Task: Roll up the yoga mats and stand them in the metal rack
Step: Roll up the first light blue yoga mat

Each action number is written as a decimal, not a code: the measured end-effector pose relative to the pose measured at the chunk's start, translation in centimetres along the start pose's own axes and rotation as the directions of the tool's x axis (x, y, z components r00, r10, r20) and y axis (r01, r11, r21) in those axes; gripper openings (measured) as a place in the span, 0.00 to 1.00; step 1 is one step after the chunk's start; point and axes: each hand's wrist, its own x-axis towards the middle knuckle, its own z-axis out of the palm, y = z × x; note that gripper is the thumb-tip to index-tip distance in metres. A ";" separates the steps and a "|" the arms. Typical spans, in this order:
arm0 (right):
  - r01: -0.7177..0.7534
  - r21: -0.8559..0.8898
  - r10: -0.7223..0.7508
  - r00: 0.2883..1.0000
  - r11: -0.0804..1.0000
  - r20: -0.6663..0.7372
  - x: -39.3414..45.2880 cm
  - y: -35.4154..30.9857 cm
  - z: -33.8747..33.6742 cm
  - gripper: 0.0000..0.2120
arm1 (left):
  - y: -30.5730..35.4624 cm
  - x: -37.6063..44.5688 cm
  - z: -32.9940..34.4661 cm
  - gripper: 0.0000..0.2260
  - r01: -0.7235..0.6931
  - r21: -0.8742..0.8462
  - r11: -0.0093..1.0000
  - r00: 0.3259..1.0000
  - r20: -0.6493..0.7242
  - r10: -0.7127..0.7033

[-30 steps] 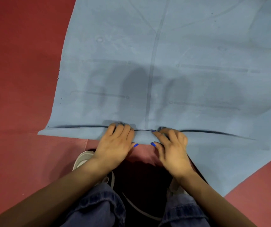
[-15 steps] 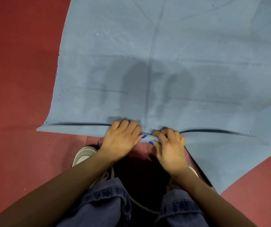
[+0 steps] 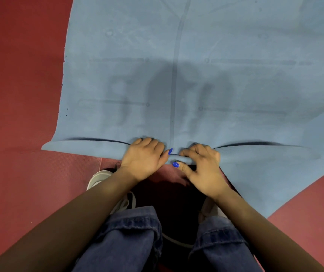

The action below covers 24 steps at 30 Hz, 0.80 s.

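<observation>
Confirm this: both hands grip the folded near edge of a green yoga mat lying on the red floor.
Not quite: the yoga mat is blue, not green, as the head view shows. The rest holds: the left hand and right hand both grip its folded near edge, and it lies on the red floor.

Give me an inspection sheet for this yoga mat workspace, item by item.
Surface: red floor.
Job's things: blue yoga mat lying mostly flat, near edge folded over in a first turn; metal rack not seen.
Clutter: nothing seen.
Grippers: left hand and right hand side by side, fingers curled over the folded edge.
Cables: nothing seen.
Surroundings: the person's jeans and a white shoe below the hands.
</observation>
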 end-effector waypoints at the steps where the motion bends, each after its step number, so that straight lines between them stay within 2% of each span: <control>1: -0.010 0.023 0.010 1.000 1.000 0.012 0.1 -0.1 -0.1 0.30 | -0.1 0.0 0.0 0.15 -0.002 -0.001 1.000 1.000 -0.004 0.002; 3: -0.035 0.010 0.034 0.998 0.999 0.046 0.3 -0.5 -0.4 0.33 | -0.1 -0.3 0.1 0.14 -0.006 -0.003 1.000 1.000 -0.012 0.006; 8: -0.097 -0.040 0.101 0.991 0.994 0.092 0.5 -1.1 -0.3 0.32 | 0.1 -1.0 0.1 0.14 -0.011 0.047 0.999 0.999 -0.044 0.013; 13: -0.101 -0.084 0.112 0.985 0.991 0.131 0.9 -0.9 -0.2 0.17 | 0.4 -0.9 -0.1 0.13 0.016 0.051 0.999 0.999 -0.029 -0.014; 15: -0.081 -0.145 0.096 0.990 0.986 0.100 1.0 -1.1 0.0 0.16 | 0.5 -0.9 -0.2 0.13 0.030 0.036 0.999 0.999 -0.017 -0.029; 20: -0.061 -0.214 0.059 0.998 0.975 -0.019 1.0 -1.7 0.7 0.22 | 0.4 -0.1 -0.4 0.13 0.098 -0.037 0.994 0.995 0.027 -0.097; 22: -0.063 -0.201 0.058 0.998 0.978 -0.030 0.9 -1.5 0.8 0.20 | 0.4 0.3 -0.4 0.11 0.124 -0.075 0.990 0.992 0.037 -0.121; 24: -0.103 -0.111 0.098 0.994 0.988 -0.045 0.8 -1.4 0.6 0.19 | 0.5 0.5 -0.5 0.09 0.174 -0.095 0.980 0.985 0.038 -0.171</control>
